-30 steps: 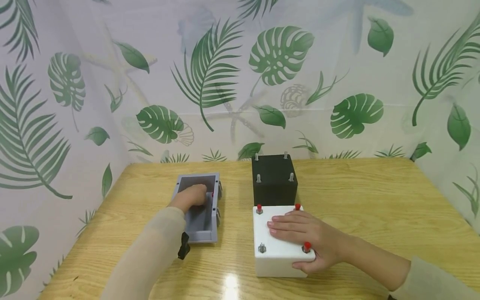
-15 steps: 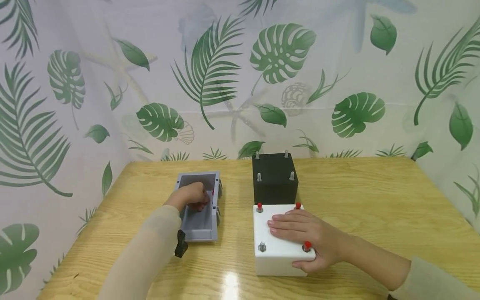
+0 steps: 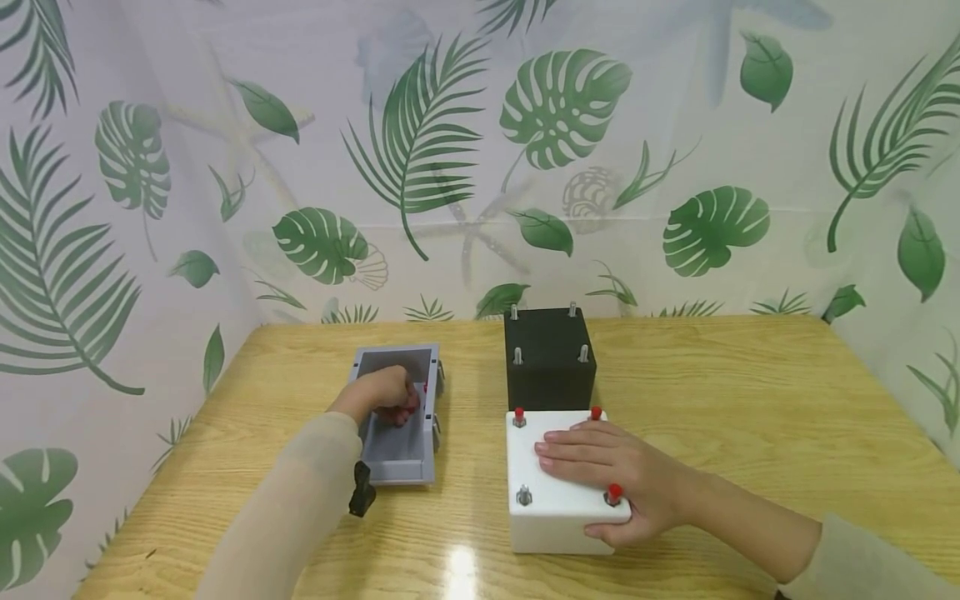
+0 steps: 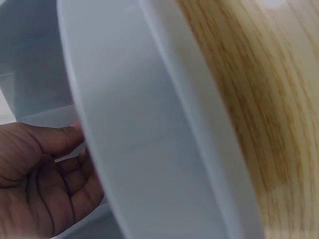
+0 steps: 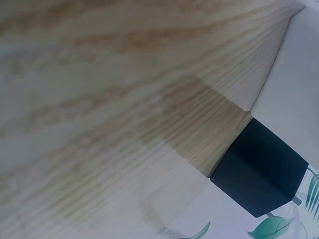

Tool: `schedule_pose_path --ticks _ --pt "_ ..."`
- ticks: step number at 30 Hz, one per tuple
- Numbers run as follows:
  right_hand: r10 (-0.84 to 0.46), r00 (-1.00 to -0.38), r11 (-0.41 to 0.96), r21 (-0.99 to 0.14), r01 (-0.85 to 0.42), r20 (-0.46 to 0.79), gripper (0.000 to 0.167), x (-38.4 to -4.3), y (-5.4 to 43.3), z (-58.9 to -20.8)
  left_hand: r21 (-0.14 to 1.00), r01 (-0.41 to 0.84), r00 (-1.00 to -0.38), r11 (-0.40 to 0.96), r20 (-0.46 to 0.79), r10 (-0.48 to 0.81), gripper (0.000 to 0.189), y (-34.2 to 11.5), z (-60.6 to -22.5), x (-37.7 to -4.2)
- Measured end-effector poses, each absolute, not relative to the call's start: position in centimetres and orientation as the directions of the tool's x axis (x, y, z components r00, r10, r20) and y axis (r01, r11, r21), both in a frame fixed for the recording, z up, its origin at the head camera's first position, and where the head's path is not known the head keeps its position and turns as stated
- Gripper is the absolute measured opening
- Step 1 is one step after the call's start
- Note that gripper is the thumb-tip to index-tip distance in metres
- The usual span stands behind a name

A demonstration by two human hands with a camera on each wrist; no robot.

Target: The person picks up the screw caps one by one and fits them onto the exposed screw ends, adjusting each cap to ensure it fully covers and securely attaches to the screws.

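My left hand (image 3: 390, 393) reaches down into a grey plastic bin (image 3: 397, 473), fingers bent toward its right side. In the left wrist view, thumb and fingers come together behind the bin's wall (image 4: 124, 119), which hides the fingertips; I cannot tell what they hold. A bit of red (image 3: 426, 387) shows at the bin's right wall. My right hand (image 3: 611, 458) rests on a white box (image 3: 555, 533), fingers straight across its top, thumb against its front side. Red caps (image 3: 614, 493) sit on three of its corner bolts; the front-left bolt (image 3: 524, 496) is bare metal.
Directly behind the white box stands a black box (image 3: 550, 379) with bare upright bolts at its top corners. Everything sits on a wood-grain table (image 3: 735, 400), with a leaf-print cloth (image 3: 465, 167) hanging behind and at the sides.
My left hand has drawn back and risen slightly inside the bin, so more of its fingers show. The right hand has stayed in place on the white box.
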State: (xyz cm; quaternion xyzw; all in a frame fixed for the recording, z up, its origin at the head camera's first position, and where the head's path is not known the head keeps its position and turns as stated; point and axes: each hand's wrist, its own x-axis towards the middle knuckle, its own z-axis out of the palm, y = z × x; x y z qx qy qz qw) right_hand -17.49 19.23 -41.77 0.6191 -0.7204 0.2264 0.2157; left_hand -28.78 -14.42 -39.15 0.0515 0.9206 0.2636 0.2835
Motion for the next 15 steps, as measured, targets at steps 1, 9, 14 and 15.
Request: schedule_pose_path --ticks 1,9,14,15 --pt "-0.794 -0.14 0.131 -0.059 -0.99 0.591 0.068 -17.5 19.2 -41.8 0.51 -0.05 -0.831 0.859 -0.499 0.247 0.017 -14.4 -39.1 -28.8" --pt "-0.791 -0.135 0.128 -0.055 -0.99 0.596 0.068 -17.5 19.2 -41.8 0.486 -0.04 -0.798 0.873 -0.541 0.264 0.016 -14.5 -38.0 -28.8" --pt "-0.793 -0.142 0.132 -0.059 -0.989 0.592 0.069 -17.5 19.2 -41.7 0.479 -0.057 -0.77 0.876 -0.58 0.267 0.015 -14.7 -37.4 -28.9" --pt "-0.794 -0.142 0.133 -0.06 -0.989 0.591 0.069 -17.5 19.2 -41.7 0.481 -0.06 -0.766 0.875 -0.584 0.269 0.014 -14.7 -37.3 -28.9"
